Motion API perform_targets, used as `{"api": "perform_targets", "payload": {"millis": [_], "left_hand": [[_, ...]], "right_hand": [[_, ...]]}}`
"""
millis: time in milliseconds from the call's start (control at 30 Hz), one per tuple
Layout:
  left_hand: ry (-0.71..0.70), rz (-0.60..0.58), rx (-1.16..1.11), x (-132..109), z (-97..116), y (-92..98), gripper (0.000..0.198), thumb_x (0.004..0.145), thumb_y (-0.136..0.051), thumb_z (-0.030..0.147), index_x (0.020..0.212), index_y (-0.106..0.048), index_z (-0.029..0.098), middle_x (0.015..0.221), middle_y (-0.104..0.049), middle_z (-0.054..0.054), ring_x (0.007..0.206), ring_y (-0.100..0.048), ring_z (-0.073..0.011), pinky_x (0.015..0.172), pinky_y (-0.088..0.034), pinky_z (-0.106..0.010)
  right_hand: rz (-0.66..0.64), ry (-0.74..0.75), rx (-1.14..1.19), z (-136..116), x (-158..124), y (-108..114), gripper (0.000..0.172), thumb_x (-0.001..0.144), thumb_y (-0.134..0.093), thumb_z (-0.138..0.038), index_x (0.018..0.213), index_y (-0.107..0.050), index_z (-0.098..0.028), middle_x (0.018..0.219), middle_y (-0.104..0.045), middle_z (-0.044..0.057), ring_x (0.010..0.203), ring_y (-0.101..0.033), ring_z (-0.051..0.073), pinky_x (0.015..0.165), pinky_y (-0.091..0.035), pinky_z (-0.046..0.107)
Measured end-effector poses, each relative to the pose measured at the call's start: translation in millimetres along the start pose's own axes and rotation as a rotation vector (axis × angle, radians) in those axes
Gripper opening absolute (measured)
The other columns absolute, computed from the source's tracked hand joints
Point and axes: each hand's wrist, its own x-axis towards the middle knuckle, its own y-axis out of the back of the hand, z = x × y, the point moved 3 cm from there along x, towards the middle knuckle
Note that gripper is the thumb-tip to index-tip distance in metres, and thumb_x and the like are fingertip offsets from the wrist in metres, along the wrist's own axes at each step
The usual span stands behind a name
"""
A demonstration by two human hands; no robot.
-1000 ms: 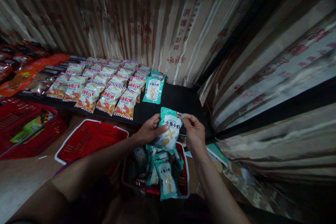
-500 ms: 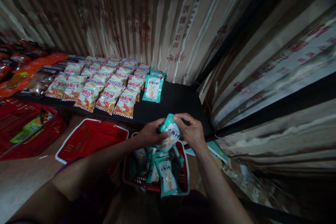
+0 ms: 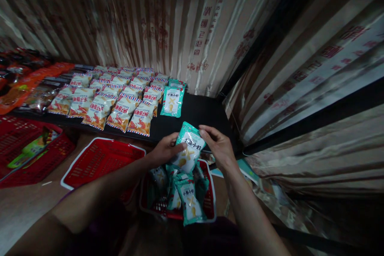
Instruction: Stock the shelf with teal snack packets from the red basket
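Note:
A teal and white snack bag (image 3: 188,149) is held above a red basket (image 3: 213,192) with a white rim. My left hand (image 3: 165,150) grips its left side, thumb across the front. At the bag's upper right corner, my right hand (image 3: 217,144) pinches the edge between thumb and fingers. Several more teal bags lie in the basket, one snack bag (image 3: 191,202) resting on top near the front. On the black shelf (image 3: 198,114) beyond my hands, another teal snack bag (image 3: 172,102) leans on one behind it.
Rows of white and orange snack bags (image 3: 120,112) fill the shelf's middle, with orange packages (image 3: 27,84) farther left. A second red basket (image 3: 105,160) and a red crate (image 3: 33,168) stand on the floor at left. Curtains (image 3: 180,28) hang behind; a dark post (image 3: 258,52) slants at right.
The held bag has been straightened and turned so more of its front shows. My right hand has shifted from over its top to its upper right corner. The view has moved slightly.

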Motion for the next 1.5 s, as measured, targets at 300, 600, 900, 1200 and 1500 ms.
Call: {"api": "perform_targets", "payload": {"millis": [300,600,900,1200,1500], "left_hand": [[0.021,0.002,-0.137,2,3,2.1,0.054,0.068,-0.072,0.046,0.108,-0.056,0.014,0.096,-0.068,-0.008,0.08,-0.065,-0.0184,0.07,-0.05,-0.028],[0.005,0.124,-0.202,7,7,7.1,0.054,0.068,-0.072,0.044,0.109,-0.056,0.013,0.099,-0.069,-0.01,0.083,-0.066,-0.0205,0.073,-0.051,-0.03],[-0.095,0.422,-0.39,19,25,20.4,0.041,0.071,-0.072,0.034,0.1,-0.054,0.013,0.091,-0.07,-0.009,0.085,-0.066,-0.0211,0.078,-0.053,-0.032],[-0.106,0.496,-0.385,17,32,22.2,0.03,0.075,-0.068,0.029,0.095,-0.054,0.013,0.083,-0.07,-0.007,0.079,-0.066,-0.0197,0.071,-0.053,-0.03],[-0.132,0.457,-0.309,13,36,19.6,0.034,0.075,-0.068,0.032,0.099,-0.053,0.013,0.09,-0.07,-0.008,0.083,-0.066,-0.0202,0.067,-0.053,-0.026]], "right_hand": [[0.068,-0.045,0.055,9,8,9,0.033,0.054,-0.078,-0.047,0.07,-0.071,-0.019,0.066,-0.067,0.0,0.063,-0.056,0.013,0.063,-0.044,0.027],[0.028,-0.132,0.275,9,-2,-4,0.053,0.062,-0.072,-0.056,0.104,-0.064,-0.025,0.095,-0.068,0.004,0.085,-0.063,0.018,0.07,-0.052,0.03],[-0.292,-0.357,0.382,22,-20,-31,0.05,0.056,-0.083,-0.039,0.099,-0.064,-0.022,0.082,-0.071,0.0,0.077,-0.067,0.014,0.073,-0.056,0.026],[-0.181,-0.346,0.471,22,-26,-43,0.039,0.051,-0.085,-0.038,0.081,-0.067,-0.018,0.066,-0.068,-0.003,0.062,-0.065,0.009,0.063,-0.055,0.018],[-0.14,-0.314,0.431,21,-29,-45,0.041,0.052,-0.083,-0.036,0.085,-0.066,-0.017,0.062,-0.064,-0.005,0.05,-0.054,0.005,0.051,-0.048,0.016]]}}
